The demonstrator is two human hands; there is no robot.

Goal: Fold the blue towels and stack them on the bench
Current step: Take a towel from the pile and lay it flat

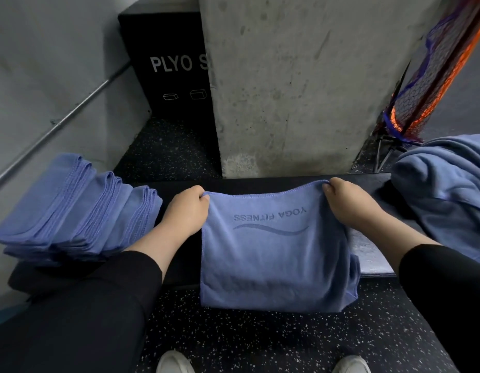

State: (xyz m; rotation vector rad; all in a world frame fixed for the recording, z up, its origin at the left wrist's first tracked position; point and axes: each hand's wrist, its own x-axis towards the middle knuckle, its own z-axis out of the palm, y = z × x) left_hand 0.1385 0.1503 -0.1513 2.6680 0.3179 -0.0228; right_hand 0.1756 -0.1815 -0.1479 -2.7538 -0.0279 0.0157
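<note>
A blue towel (273,259) printed "YOGA FITNESS" hangs doubled over the front edge of the dark bench (177,254). My left hand (186,211) pinches its top left corner and my right hand (346,203) pinches its top right corner, holding the upper edge over the bench top. A stack of folded blue towels (74,211) lies on the bench to the left of my left hand. A heap of unfolded blue towels (445,189) sits at the bench's right end.
A concrete pillar (300,84) rises right behind the bench. A black plyo box (169,68) stands behind it on the left, beside a grey wall with a metal rail (58,125). An orange and blue net bag (432,76) leans at the back right. Speckled rubber floor (260,340) lies below.
</note>
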